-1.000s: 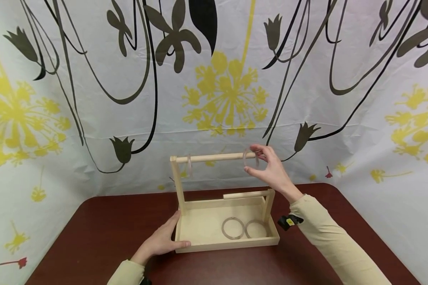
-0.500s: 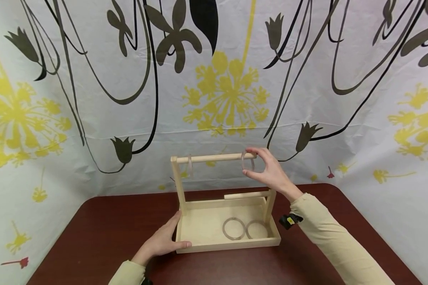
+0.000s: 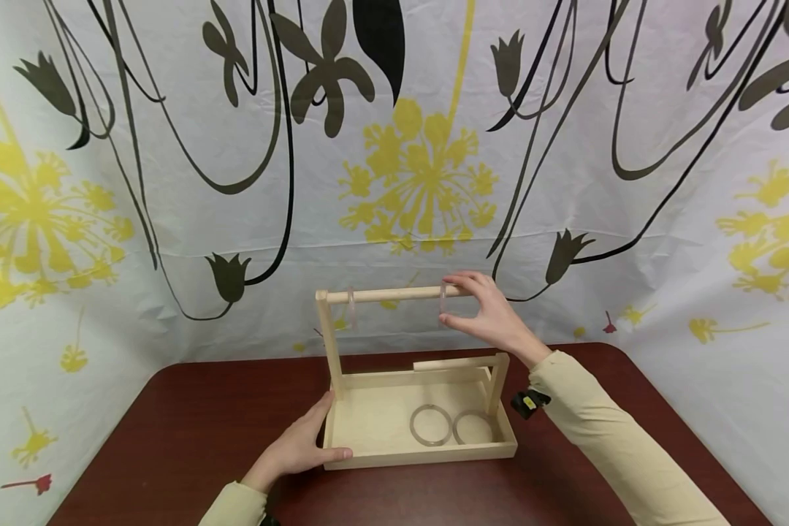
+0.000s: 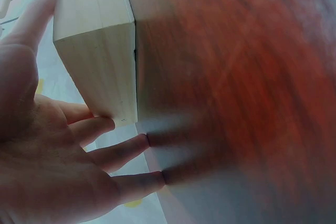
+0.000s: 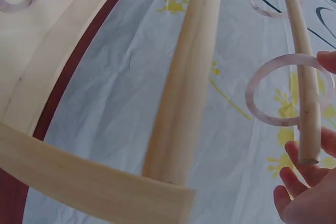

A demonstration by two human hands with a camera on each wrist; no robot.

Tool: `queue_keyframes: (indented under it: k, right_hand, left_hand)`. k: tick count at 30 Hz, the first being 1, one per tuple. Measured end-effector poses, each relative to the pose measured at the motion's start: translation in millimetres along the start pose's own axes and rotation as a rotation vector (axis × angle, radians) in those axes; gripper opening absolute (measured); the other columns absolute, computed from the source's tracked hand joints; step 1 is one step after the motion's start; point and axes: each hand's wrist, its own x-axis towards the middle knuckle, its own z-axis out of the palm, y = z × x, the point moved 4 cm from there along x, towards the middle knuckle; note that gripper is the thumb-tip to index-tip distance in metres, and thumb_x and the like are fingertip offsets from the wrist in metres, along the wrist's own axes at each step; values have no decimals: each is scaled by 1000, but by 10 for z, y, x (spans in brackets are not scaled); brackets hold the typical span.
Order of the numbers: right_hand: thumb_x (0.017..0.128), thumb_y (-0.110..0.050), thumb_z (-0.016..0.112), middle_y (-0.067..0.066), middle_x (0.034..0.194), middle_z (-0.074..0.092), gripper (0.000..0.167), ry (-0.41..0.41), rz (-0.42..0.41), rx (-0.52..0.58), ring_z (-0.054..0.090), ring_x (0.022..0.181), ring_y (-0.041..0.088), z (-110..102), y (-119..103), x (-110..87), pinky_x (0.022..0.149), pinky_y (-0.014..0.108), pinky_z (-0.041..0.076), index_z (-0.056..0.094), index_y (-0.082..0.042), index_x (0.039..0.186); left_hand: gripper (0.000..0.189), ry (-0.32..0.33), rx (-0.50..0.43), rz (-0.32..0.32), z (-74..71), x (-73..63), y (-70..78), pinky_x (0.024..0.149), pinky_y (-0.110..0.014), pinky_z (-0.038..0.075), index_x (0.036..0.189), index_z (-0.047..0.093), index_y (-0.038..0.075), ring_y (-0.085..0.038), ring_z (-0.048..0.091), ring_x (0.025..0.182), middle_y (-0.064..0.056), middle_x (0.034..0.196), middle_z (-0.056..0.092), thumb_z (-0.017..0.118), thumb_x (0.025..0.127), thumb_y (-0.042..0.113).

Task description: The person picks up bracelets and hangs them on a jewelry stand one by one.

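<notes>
"Between the fingers of the right hand: count?"
"One pinched ring, around the upper rod. Left of them, one hanging ring; below, two more rings in one tray."
"Left hand?"
"Fingers extended, touching the tray."

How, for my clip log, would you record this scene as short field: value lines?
Left hand: against the left end of a pale rectangular wooden tray
Right hand: fingers pinch a pale translucent round ring
Held ring: around the upper round wooden rod
Also on that rod: second translucent ring, near the tall wooden post
Lower round wooden rod: no rings
Inside tray: two translucent rings, side by side
Table: glossy reddish-brown
</notes>
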Motion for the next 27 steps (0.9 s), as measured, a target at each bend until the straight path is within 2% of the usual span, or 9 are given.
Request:
queue_keyframes:
  k: [4,13,21,27]
  right_hand:
    - [80,-29,80,13,138,46,62,9,-68,-37,35,130,34,-4,-67,41,99,60,30,59,-8,134]
    - [76,-28,81,17,127,54,60,50,-225,-122,41,121,36,36,-215,128,101,57,24,63,-1,126]
    - [77,-28,81,14,124,56,59,31,-259,-225,47,120,34,121,-333,157,110,55,16,63,-3,127]
    - [78,-31,81,11,124,56,60,11,-310,-277,47,118,30,197,-463,204,110,55,16,62,-3,128]
  left_hand:
    - [106,1,8,2,-7,0,-6,103,-60,29,151,12,-8,-45,23,138,-29,154,16,78,82,39]
    - [105,3,-3,6,-10,2,0,103,-61,28,151,13,-8,-46,23,138,-29,154,16,78,82,38]
    - [106,2,5,15,6,1,-12,103,-60,28,151,13,-9,-46,23,138,-30,154,17,78,82,38]
    - [106,-6,6,16,-8,2,-10,103,-60,28,150,13,-10,-46,23,138,-31,153,17,78,82,38]
